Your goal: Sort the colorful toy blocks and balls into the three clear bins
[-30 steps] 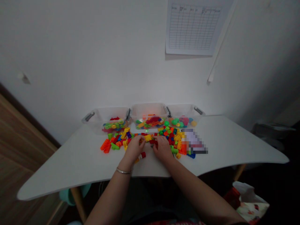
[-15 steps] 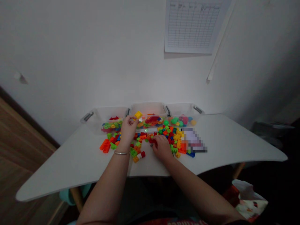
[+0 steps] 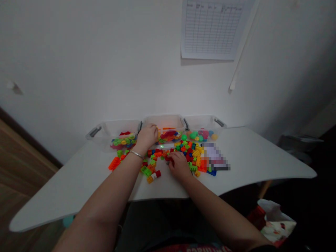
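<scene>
My left hand [image 3: 148, 135] reaches over the near rim of the middle clear bin [image 3: 164, 120], fingers bent down. A sliver of the yellow toy brick [image 3: 156, 129] shows at its fingertips; the hand hides the rest. On the table, my right hand [image 3: 179, 164] rests low with curled fingers around a dark red toy brick [image 3: 169, 159], only partly visible. Loose bricks in several colours lie about both hands, among them a green brick [image 3: 146, 170] and a white brick [image 3: 154, 176]. Red, orange and yellow pieces fill the bottom of the middle bin.
The left clear bin [image 3: 118, 124] holds green, yellow and red pieces; the right clear bin [image 3: 202, 120] holds coloured balls. A blurred-out flat object [image 3: 216, 155] lies right of the bricks on the white table [image 3: 252, 154]. A printed sheet [image 3: 210, 31] hangs on the wall.
My left hand has moved forward and lowered into the middle bin's opening with the yellow toy brick. My right hand stays nearly in place. The view has shifted slightly.
</scene>
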Tool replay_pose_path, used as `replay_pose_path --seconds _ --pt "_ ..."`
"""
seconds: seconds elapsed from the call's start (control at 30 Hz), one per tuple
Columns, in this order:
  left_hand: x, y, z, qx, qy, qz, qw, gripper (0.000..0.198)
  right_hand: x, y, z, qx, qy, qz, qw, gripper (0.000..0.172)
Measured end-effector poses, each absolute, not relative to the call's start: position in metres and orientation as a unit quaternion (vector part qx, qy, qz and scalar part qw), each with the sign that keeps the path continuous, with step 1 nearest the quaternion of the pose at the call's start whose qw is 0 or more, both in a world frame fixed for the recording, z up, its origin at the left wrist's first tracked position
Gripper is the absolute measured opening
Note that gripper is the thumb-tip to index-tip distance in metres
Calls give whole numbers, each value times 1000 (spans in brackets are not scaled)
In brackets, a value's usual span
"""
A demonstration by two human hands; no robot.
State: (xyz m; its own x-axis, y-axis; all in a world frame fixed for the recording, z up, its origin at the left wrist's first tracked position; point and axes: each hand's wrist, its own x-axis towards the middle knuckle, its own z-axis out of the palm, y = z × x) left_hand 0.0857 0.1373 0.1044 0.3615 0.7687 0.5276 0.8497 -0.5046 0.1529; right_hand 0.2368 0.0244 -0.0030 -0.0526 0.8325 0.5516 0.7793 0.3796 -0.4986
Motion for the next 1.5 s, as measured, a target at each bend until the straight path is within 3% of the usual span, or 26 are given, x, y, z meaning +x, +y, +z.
replay_pose_path --seconds 0.5,0.7,0.9,1.03,1.2,1.5 --pt "88 156 106 -823 -503 -262 -23 32 236 23 0 -564 -727 44 390 27" --pt "77 141 106 -779 -439 -414 -170 31 236 24 -1 -568 -724 42 389 27" --pt "64 96 82 -719 -451 -520 -98 34 235 24 -3 -562 -724 39 399 27" --pt "50 74 63 -750 -514 -411 -61 32 235 23 -3 -560 -726 41 396 27" --pt "34 67 48 -770 -575 -267 68 30 236 23 -1 -562 -728 41 390 27" --pt "38 65 34 -809 -548 -203 63 39 236 23 -1 -567 -727 41 385 28"
